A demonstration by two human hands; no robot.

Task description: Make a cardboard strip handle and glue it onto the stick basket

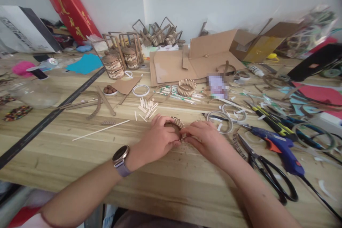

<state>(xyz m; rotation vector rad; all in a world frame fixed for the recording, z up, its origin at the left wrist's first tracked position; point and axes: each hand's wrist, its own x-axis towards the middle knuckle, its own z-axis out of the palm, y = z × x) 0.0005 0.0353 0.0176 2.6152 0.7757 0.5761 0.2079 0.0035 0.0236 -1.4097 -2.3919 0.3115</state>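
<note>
A small round basket (176, 124), a brown ring with short pale sticks around its wall, rests on the table between my hands. My left hand (160, 136), with a watch on the wrist, is closed around its left side. My right hand (201, 136) pinches at the basket's near right edge; its fingertips hide whether a small piece is between them. Beyond my left hand lies a loose heap of short cut sticks (146, 109). A finished-looking open ring basket (186, 87) of the same make stands farther back.
Scissors (263, 165) and a blue glue gun (283, 149) lie right of my right arm, near a yellow-black cutter (272, 121) and tape rolls (220, 121). Lidded stick baskets (113, 66) and folded cardboard (171, 69) stand behind. One long thin stick (101, 130) lies left.
</note>
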